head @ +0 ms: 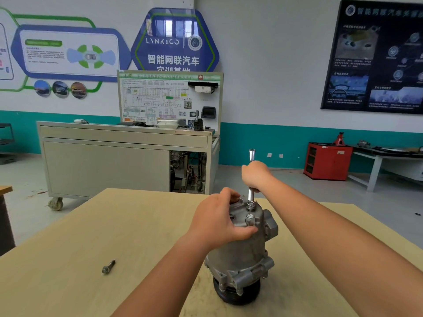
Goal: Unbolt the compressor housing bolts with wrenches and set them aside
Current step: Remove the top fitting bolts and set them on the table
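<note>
We read "LYNK&CO" in white on the blue hexagonal wall sign, with "智能网联汽车" beneath it and a lower line half hidden behind the training board. On that board we made out only "HV" above the wiring diagram, as its green header was too blurred. The black poster on the right wall bore a heading starting "智能网联汽车", and its smaller print was illegible.
</note>
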